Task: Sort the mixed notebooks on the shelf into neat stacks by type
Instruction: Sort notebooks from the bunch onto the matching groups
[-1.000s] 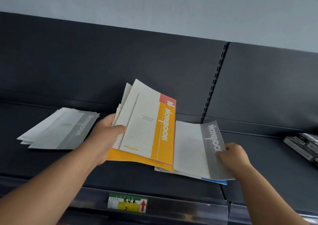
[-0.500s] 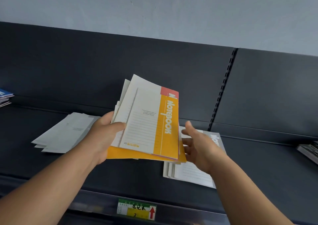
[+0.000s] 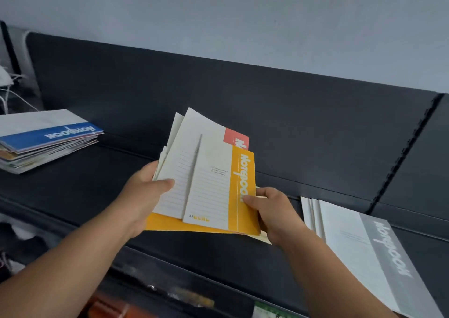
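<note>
My left hand (image 3: 142, 196) grips a fanned bundle of notebooks above the dark shelf (image 3: 102, 179), thumb on top. The front one is a yellow-banded notebook (image 3: 213, 186); a red-banded notebook (image 3: 235, 136) shows behind it. My right hand (image 3: 272, 210) pinches the bundle's right edge, thumb on the yellow band. A stack with a grey-banded notebook (image 3: 359, 252) on top lies on the shelf at the lower right. At the far left sits a mixed stack topped by a blue-banded notebook (image 3: 48, 133).
The shelf's dark back panel (image 3: 243, 99) rises behind the notebooks, with a slotted upright (image 3: 403, 152) at the right. Cables and white cloth (image 3: 7, 87) sit at the far left. A lower shelf with indistinct goods (image 3: 145, 298) lies below the front edge.
My right hand let go of the grey-banded notebook, left it on its stack and came over to pinch the bundle's right edge. The view swung left, showing the blue-topped stack.
</note>
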Demonstrator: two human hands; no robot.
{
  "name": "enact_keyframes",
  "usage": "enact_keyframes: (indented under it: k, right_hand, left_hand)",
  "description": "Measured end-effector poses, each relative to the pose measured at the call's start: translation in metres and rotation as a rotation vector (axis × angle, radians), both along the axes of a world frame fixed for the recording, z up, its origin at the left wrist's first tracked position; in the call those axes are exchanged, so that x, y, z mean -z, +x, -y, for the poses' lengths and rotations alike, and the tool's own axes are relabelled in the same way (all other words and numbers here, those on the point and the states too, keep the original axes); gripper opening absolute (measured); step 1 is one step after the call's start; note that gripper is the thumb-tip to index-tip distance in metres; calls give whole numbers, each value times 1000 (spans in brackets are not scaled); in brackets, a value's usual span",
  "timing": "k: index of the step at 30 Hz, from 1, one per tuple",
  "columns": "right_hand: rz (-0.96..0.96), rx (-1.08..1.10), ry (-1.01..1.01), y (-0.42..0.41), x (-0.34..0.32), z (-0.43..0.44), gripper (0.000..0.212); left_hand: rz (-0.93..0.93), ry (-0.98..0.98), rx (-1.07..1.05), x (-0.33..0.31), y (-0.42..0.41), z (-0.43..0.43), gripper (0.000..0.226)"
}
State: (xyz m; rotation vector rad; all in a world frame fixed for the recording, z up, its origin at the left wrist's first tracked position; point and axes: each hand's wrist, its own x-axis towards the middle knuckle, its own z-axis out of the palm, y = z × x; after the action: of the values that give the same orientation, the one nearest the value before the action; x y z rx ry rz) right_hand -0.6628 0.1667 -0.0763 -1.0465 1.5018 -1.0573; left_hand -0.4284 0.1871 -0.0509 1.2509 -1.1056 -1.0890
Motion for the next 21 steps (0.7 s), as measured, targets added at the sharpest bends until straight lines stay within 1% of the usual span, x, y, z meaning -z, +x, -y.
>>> enact_keyframes:
  k: [4,7,10,16,18,21]
  right_hand:
    - [16,7,13,59,6,22,18]
    - [49,44,25,96,10,36,19]
    - [24,94,36,121,14,48,22]
    - [-138,216,52,141,28,61,31]
    - [-185,228,73,145,33,61,32]
    - [-307,210,103,151,34,60,32]
  left_hand:
    - [4,21,-48,-1,64,8,34]
    - [14,17,-81,-3,107,16,34]
    - [14,16,-114,-4,149,25,34]
    - [-15,7,-160,-6,210,39,37]
    - [-44,0,-162,-8,221,42,37]
    - [-90,9,-151,-7,229,47,37]
